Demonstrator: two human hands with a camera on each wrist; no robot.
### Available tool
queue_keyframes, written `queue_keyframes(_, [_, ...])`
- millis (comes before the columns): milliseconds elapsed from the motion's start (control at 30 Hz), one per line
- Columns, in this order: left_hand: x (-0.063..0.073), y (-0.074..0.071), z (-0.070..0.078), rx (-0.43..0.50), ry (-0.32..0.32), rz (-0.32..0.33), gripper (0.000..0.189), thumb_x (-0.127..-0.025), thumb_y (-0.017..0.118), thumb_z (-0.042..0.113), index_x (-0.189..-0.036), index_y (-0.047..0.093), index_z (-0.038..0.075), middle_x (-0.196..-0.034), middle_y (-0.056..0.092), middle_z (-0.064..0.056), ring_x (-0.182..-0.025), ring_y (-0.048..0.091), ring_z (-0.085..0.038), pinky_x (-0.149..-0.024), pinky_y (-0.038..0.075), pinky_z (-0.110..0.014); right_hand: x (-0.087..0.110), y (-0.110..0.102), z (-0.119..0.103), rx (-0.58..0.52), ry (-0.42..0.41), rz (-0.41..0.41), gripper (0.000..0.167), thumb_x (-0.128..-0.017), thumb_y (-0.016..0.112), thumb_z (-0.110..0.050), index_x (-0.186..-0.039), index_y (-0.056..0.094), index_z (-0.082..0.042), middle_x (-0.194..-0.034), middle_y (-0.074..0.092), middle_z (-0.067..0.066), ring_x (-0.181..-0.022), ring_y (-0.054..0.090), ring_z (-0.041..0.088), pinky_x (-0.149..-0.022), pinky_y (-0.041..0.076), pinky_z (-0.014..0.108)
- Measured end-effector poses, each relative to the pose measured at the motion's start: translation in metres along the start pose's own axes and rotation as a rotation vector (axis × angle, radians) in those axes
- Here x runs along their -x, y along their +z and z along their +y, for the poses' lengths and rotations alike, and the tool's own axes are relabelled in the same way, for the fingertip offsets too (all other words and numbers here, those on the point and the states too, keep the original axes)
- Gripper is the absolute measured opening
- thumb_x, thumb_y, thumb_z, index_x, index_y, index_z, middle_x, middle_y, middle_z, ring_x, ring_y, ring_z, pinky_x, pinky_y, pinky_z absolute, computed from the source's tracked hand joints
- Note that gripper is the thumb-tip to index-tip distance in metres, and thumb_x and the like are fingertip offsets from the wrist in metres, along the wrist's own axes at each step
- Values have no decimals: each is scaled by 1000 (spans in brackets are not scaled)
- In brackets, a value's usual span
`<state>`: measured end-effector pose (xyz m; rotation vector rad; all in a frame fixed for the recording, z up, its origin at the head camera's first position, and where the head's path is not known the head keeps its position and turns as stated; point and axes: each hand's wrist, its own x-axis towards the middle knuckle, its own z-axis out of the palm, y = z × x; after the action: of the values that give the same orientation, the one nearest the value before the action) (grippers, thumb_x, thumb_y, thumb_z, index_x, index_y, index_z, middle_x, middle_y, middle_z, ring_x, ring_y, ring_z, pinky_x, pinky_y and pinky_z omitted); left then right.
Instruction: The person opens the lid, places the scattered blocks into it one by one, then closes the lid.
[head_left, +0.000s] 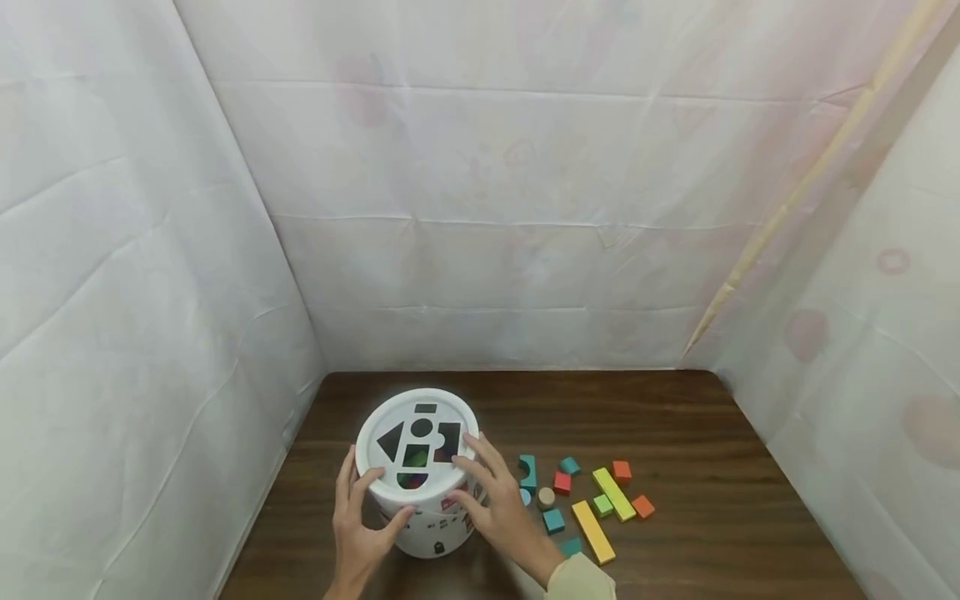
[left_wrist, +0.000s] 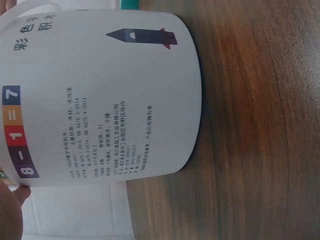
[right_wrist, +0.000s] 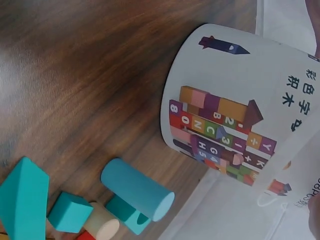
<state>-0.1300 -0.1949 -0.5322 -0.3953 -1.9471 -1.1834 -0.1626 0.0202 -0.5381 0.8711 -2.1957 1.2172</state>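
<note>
A white bucket (head_left: pixel 420 543) stands on the table, capped by a white lid (head_left: pixel 390 411) with cut-out shapes; some green and other colour shows through the near holes. My left hand (head_left: pixel 358 527) grips the lid's left and near rim, thumb in front, index finger over the top edge. Opposite it, my right hand (head_left: pixel 497 502) holds the right rim, fingertips on top and thumb at the near side. The left wrist view shows the bucket's printed wall (left_wrist: pixel 115 65) and part of a thumb (left_wrist: pixel 10 212). In the right wrist view, pictured blocks (right_wrist: pixel 220 125) decorate the wall.
Right of the bucket lie several loose blocks: a teal arch (head_left: pixel 529 473), a wooden cylinder (head_left: pixel 546 498), a red cube (head_left: pixel 562 482), a long orange-yellow bar (head_left: pixel 592 532) and a yellow-green bar (head_left: pixel 613 494). A blue cylinder (right_wrist: pixel 135 187) lies near the bucket. White sheeting (head_left: pixel 480 275) surrounds the table.
</note>
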Motion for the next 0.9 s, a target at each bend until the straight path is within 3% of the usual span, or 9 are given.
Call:
queue_keyframes(133, [-2,-2,0,16,77,51,61,-61,89,22,-107,61,-8,-138,35,-36,-120,36,-57,-103,35,-22,1,5,-2,-1,-22,25,45,-86,69,-21,-129,56,-20,-143,42,12,-136,29,37,-96,41,52])
queue_keyframes(233, [1,-2,-6,-15,73,59,62,-63,88,30,-107,63,-6,-136,37,-37,-119,39,-56,-102,35,-20,0,8,-3,6,-34,46,42,-86,69,-20,-127,57,-18,-141,44,11,-135,30,38,-96,41,53])
queue_keyframes(433, [12,4,-34,-84,68,92,69,-65,81,49,-109,65,-1,-133,42,-34,-118,44,-52,-102,34,-18,2,12,-3,33,-37,71,39,-87,68,-20,-125,59,-16,-142,44,9,-133,32,41,-94,42,55])
queue_keyframes(567, [16,6,-41,-97,78,95,70,-65,80,52,-111,66,1,-133,44,-32,-118,45,-50,-102,35,-19,6,14,-4,56,-42,97,39,-87,67,-20,-125,59,-15,-142,44,9,-130,34,44,-91,43,57])
queue_keyframes(900, [18,11,-36,-125,71,128,79,-64,84,46,-123,60,-1,-133,47,-28,-120,49,-35,-100,37,-17,7,14,-4,44,-29,118,41,-87,67,-20,-127,57,-18,-141,45,8,-130,35,44,-92,42,57])
